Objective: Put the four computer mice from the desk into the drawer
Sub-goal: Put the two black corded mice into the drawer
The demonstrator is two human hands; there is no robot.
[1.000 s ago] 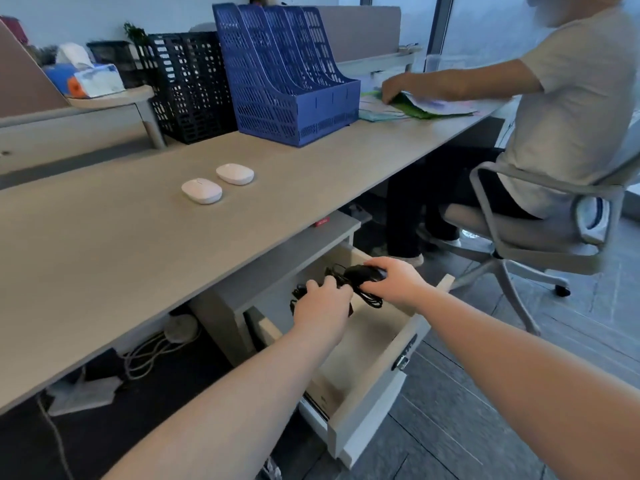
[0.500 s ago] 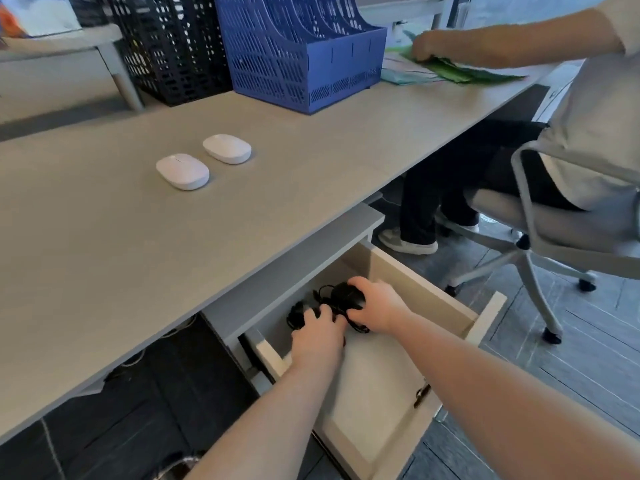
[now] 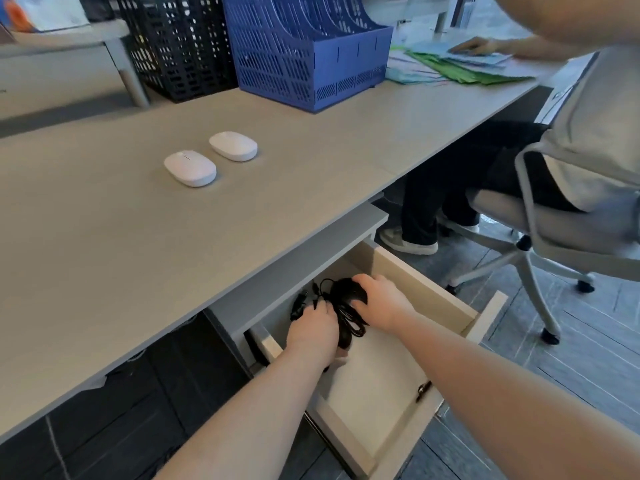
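A person leans over an open drawer (image 3: 429, 299) under a long grey desk (image 3: 104, 254), both hands down inside it. Over the last second the hands have sunk from above the drawer's front to its back left corner, and the view has dipped with them.

The left hand (image 3: 313, 336) lies palm down over a black wired mouse (image 3: 343, 336), fingers curled around it; most of that mouse is hidden beneath the hand. The right hand (image 3: 379, 303), at 1 o'clock from the left and just beside it, cups a second black mouse (image 3: 346, 293), fingers bent over its top. A tangle of black cable (image 3: 353, 322) loops between the two hands. Whether the mice already rest on the drawer floor cannot be told; both hands appear closed on them, not yet let go.

On the desk, at 11 o'clock from the hands and well apart from them, two white mice (image 3: 190, 168) (image 3: 233, 146) sit side by side, untouched.

So the task looks about half done: two black mice are being set down in the drawer, and the two white ones are left to fetch.

Farther back stand a blue file rack (image 3: 311, 60) and a black crate (image 3: 180, 46). At 2 o'clock another person (image 3: 595, 126) sits in an office chair (image 3: 540, 216), a hand on coloured papers (image 3: 464, 69).
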